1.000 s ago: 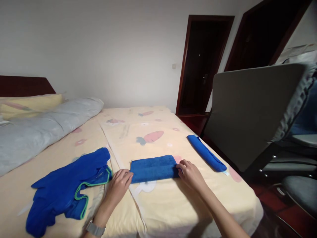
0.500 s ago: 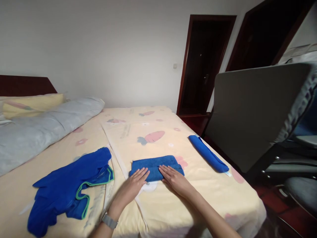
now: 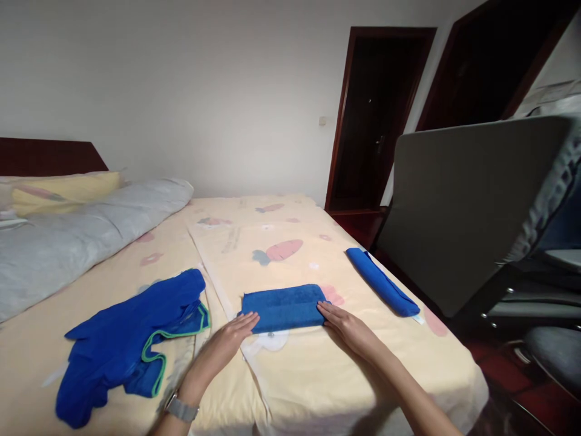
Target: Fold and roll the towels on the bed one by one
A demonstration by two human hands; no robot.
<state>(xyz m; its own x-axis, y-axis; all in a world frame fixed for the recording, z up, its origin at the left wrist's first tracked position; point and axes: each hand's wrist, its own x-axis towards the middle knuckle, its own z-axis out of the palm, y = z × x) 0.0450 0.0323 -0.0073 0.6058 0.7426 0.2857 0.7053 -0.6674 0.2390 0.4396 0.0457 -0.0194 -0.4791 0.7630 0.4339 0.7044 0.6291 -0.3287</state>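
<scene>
Bedroom, head view: white wall (image 3: 227, 91) and dark door (image 3: 376, 121) behind, patterned yellow bed (image 3: 281, 375) as work surface. Landmark is the folded blue cloth (image 3: 285, 309), lying flat on the bed as a long strip between the two hands. Progress, my judgement: about midway. Right of the landmark and a bit farther off, near the bed edge, a blue bundle (image 3: 381, 281) lies rolled or folded narrow, looks done. Landmark itself is folded into a neat strip with a crease along its length; seems partly done, may need more folding or rolling. Left of it, a loose blue garment (image 3: 113, 336) with green edging lies spread and uneven, apparently left to do. Left hand (image 3: 233, 333), watch (image 3: 182, 410) on wrist: flattened, fingers stretched out, fingertips on the landmark's left near corner, no grip seen. Right hand (image 3: 342, 321): likewise flattened, fingertips on the landmark's right end, pressing or smoothing by the look of it; thumb hard to make out. Beyond the landmark to the left, grey bedding (image 3: 100, 224).
</scene>
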